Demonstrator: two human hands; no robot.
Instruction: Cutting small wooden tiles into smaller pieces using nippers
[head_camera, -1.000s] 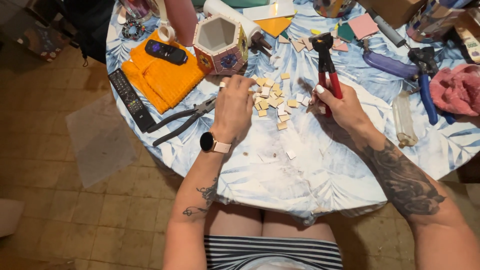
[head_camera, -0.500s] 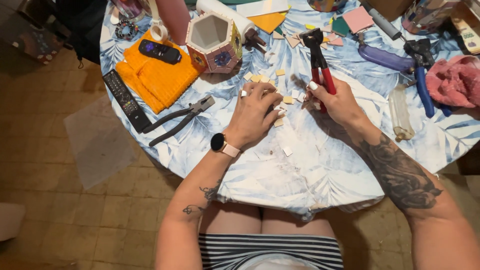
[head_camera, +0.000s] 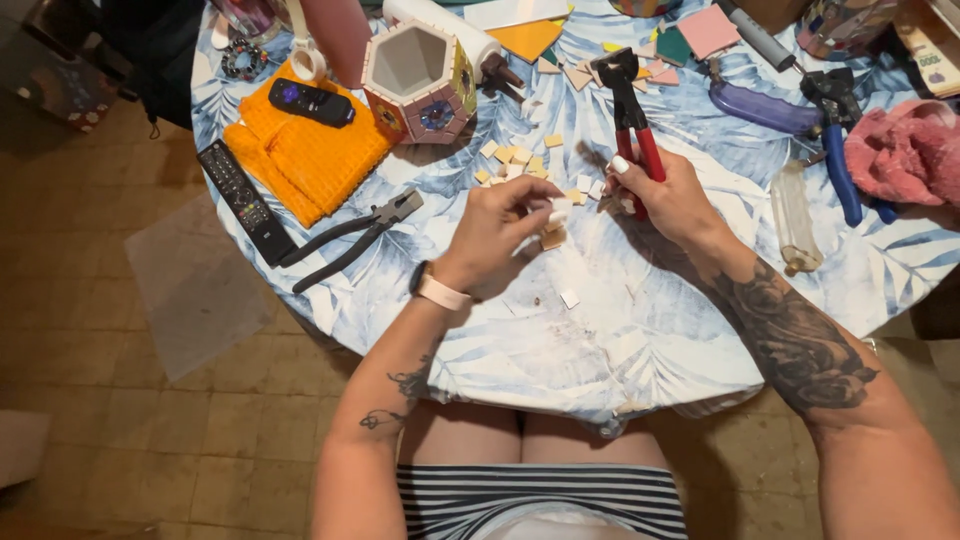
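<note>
I held a small cream tile piece (head_camera: 553, 238) pinched between the fingertips of my left hand (head_camera: 497, 237), just above the bench (head_camera: 620, 340) and close beside my right hand (head_camera: 672, 203). My right hand was closed around the handles of the red-handled nippers (head_camera: 633, 110), whose dark head pointed away from me, clear of the piece. Just beyond my fingers lay a scatter of cut cream tile bits (head_camera: 520, 162), and one stray chip (head_camera: 569, 298) sat nearer to me on the leaf-patterned cloth. From that pile I judged a fair share of the cutting was done. Farther back stood a hexagonal pot (head_camera: 420, 80), its walls only partly covered with mosaic as far as I could see, so most of the setting seemed left. Larger coloured tiles (head_camera: 708, 32) lay uncut near the far edge. To my left rested black pliers (head_camera: 355, 238), a long remote (head_camera: 240, 200), and an orange cloth (head_camera: 305, 150) carrying a smaller remote (head_camera: 311, 102). To my right lay blue-handled cutters (head_camera: 838, 150) and a pink rag (head_camera: 905, 150).
</note>
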